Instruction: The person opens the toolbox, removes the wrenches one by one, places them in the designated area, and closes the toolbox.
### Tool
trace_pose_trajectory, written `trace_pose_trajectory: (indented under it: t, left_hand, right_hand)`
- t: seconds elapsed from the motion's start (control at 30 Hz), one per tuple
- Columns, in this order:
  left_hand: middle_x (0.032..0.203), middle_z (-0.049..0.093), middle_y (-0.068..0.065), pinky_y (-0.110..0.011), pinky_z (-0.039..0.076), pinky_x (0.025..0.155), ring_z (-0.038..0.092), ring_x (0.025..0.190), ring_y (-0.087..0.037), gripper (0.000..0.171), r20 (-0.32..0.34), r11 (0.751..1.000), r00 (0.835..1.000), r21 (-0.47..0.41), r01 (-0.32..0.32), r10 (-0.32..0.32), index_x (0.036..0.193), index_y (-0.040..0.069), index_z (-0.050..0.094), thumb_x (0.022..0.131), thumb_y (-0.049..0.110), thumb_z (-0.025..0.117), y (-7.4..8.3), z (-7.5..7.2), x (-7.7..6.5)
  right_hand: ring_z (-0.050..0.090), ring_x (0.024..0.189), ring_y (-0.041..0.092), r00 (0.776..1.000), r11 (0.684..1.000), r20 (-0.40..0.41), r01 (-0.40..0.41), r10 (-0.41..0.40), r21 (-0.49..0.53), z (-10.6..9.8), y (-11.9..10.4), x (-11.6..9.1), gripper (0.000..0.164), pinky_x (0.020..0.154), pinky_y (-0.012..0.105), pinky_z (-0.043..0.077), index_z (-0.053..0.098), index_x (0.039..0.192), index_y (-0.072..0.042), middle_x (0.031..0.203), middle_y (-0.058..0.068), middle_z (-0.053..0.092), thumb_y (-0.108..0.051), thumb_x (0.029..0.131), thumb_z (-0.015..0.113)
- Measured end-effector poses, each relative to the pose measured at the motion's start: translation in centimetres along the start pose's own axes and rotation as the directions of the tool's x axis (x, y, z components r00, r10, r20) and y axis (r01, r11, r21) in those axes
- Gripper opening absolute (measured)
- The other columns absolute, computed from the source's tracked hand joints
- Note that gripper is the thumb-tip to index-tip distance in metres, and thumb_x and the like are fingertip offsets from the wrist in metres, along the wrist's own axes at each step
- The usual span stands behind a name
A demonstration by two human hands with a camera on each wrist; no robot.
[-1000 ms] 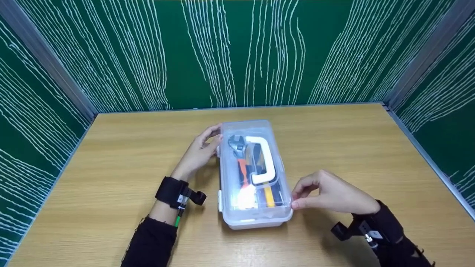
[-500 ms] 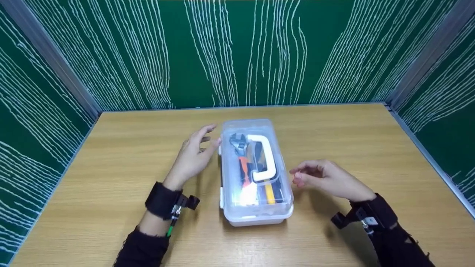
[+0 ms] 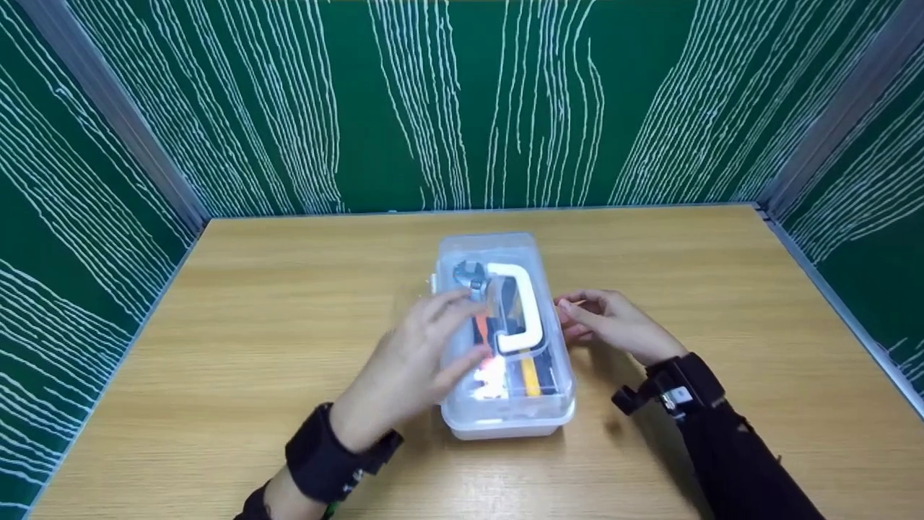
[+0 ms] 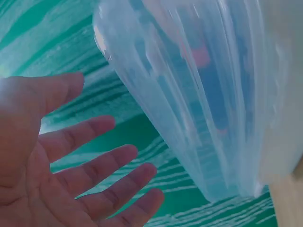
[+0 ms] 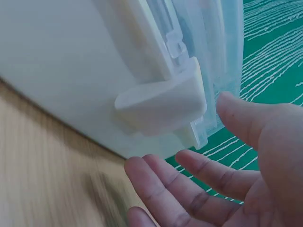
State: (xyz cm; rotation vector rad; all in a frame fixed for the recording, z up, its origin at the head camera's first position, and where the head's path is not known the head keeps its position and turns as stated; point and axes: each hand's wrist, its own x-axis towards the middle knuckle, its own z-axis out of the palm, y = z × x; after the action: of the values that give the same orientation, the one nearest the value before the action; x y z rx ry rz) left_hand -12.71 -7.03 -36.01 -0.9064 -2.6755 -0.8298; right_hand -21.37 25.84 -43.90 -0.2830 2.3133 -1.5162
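Note:
A clear plastic toolbox (image 3: 498, 432) stands on the table, its lid down and a white carry handle (image 3: 533, 303) on top. Through the lid show an adjustable wrench (image 3: 471, 275) and tools with orange and yellow parts. My left hand (image 3: 415, 354), blurred, reaches over the left part of the lid; the left wrist view has its fingers (image 4: 109, 163) spread, with a gap to the box. At the box's right side is my right hand (image 3: 613, 321). In the right wrist view its thumb and loosely bent fingers lie around a white latch (image 5: 163, 104), gripping nothing.
The wooden table (image 3: 303, 289) extends around the box. Green panels (image 3: 375, 108) with wavy white lines enclose the back and both sides, with grey metal posts (image 3: 830, 108) at the corners. Each wrist wears a black strap (image 3: 686, 383) with a small camera.
My left hand has left the box's left edge, backed off, then swung right over the lid. My right hand has moved from the near right corner farther along the right side. The lid stays down.

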Motion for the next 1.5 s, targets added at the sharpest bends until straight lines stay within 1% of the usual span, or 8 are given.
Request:
trace_pose_trajectory:
  t: [0.27,0.4,0.57,0.67,0.8,1.03,1.27,1.5]
  left_hand:
    - [0.154,0.062,-0.012,-0.050,0.054,0.116,0.060,0.141,-0.028,0.051,0.045,0.987,0.992,0.109,-0.118,0.114,0.144,0.017,0.066,0.102,0.045,0.072,2.7,1.5,-1.2]
    - [0.153,0.062,-0.014,-0.051,0.054,0.116,0.061,0.140,-0.029,0.048,0.039,0.972,0.984,0.156,-0.177,0.173,0.142,0.016,0.068,0.103,0.045,0.071,3.2,2.4,-1.8]
    - [0.155,0.060,-0.013,-0.052,0.050,0.121,0.059,0.143,-0.028,0.050,0.086,0.960,0.980,0.203,-0.195,0.181,0.145,0.017,0.066,0.104,0.047,0.068,3.3,3.2,-1.9]
    - [0.152,0.062,-0.012,-0.049,0.052,0.118,0.061,0.140,-0.027,0.050,0.052,0.936,0.975,0.273,-0.221,0.215,0.142,0.018,0.067,0.102,0.047,0.072,3.2,3.8,-2.0]
    - [0.143,0.068,-0.010,-0.046,0.055,0.113,0.065,0.133,-0.027,0.048,-0.034,0.897,0.961,0.370,-0.243,0.275,0.136,0.019,0.069,0.098,0.045,0.078,3.0,4.6,-2.1]
    - [0.140,0.072,-0.004,-0.045,0.053,0.114,0.065,0.132,-0.026,0.045,-0.023,0.890,0.964,0.392,-0.235,0.264,0.137,0.020,0.070,0.100,0.043,0.075,3.1,5.1,-2.1]
    - [0.140,0.072,-0.005,-0.046,0.055,0.113,0.065,0.132,-0.026,0.045,-0.015,0.883,0.963,0.404,-0.240,0.268,0.138,0.019,0.070,0.101,0.043,0.074,3.3,5.1,-2.1]
    - [0.141,0.071,-0.006,-0.047,0.054,0.114,0.064,0.133,-0.027,0.044,0.002,0.892,0.969,0.389,-0.228,0.247,0.139,0.019,0.071,0.102,0.043,0.072,3.4,5.0,-2.1]
  right_hand:
    - [0.074,0.097,0.014,0.999,0.998,0.033,-0.020,0.018,0.059,0.5,0.4,0.7,0.061,0.094,0.026,0.064,0.045,0.151,0.013,0.132,0.023,0.068,-0.032,0.112,0.057]
    - [0.074,0.096,0.013,0.999,0.996,0.049,-0.022,0.018,0.084,0.8,0.4,0.8,0.059,0.093,0.026,0.064,0.047,0.150,0.012,0.130,0.019,0.070,-0.032,0.113,0.057]
    - [0.076,0.096,0.013,0.998,0.991,0.055,-0.021,0.014,0.129,0.9,0.4,1.0,0.062,0.093,0.027,0.064,0.047,0.152,0.012,0.124,0.010,0.074,-0.034,0.112,0.058]
    - [0.075,0.092,0.010,0.999,0.989,0.051,-0.026,0.018,0.146,1.0,0.3,1.0,0.060,0.091,0.025,0.064,0.050,0.148,0.013,0.112,0.001,0.077,-0.033,0.111,0.059]
    - [0.074,0.087,0.006,0.999,0.987,0.051,-0.028,0.020,0.156,1.2,0.2,1.1,0.054,0.089,0.023,0.064,0.055,0.141,0.014,0.102,-0.004,0.077,-0.031,0.111,0.059]
    - [0.072,0.092,0.009,0.999,0.988,0.045,-0.027,0.020,0.150,1.1,0.4,0.9,0.050,0.092,0.026,0.063,0.058,0.137,0.010,0.107,-0.001,0.075,-0.033,0.111,0.060]
    - [0.070,0.091,0.009,0.999,0.984,0.048,-0.020,0.012,0.179,1.2,0.6,1.0,0.040,0.089,0.023,0.063,0.059,0.131,0.006,0.107,-0.001,0.071,-0.029,0.112,0.059]
    - [0.069,0.087,0.006,0.998,0.978,0.067,-0.007,-0.008,0.209,1.3,0.9,1.3,0.027,0.084,0.021,0.062,0.060,0.122,-0.002,0.103,-0.003,0.070,-0.028,0.113,0.057]
